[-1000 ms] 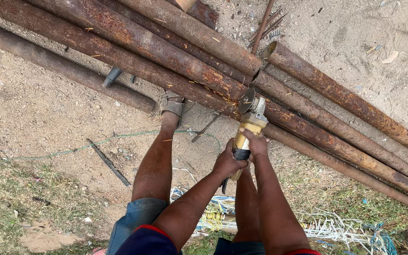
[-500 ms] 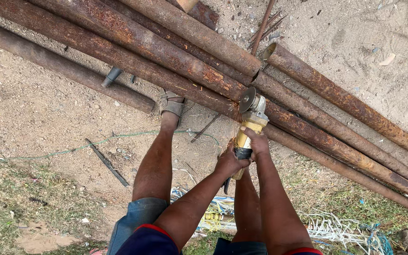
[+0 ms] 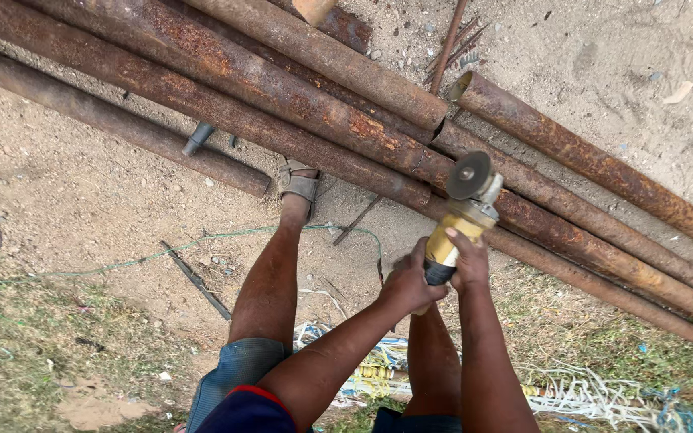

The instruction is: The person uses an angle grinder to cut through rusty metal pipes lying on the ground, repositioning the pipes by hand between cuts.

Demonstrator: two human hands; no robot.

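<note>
I grip a yellow angle grinder [image 3: 457, 226] with both hands. My left hand [image 3: 408, 279] wraps the rear of its body, and my right hand [image 3: 468, 262] holds it just beside. Its grey disc [image 3: 468, 174] is held over the rusty steel pipes [image 3: 298, 104], near a joint between two of them. My left foot in a sandal [image 3: 298, 181] is pushed under the pipe stack. Whether the disc touches the pipe is unclear.
Several long rusty pipes lie diagonally across sandy ground. A green cord [image 3: 202, 240] trails over the dirt. Tangled rope and wire [image 3: 587, 393] lie by my legs. A short metal rod [image 3: 196, 281] rests on the sand; grass [image 3: 34, 345] grows at lower left.
The grinder has lifted slightly and its disc now faces up toward me, over the pipes. My hands keep the same grip.
</note>
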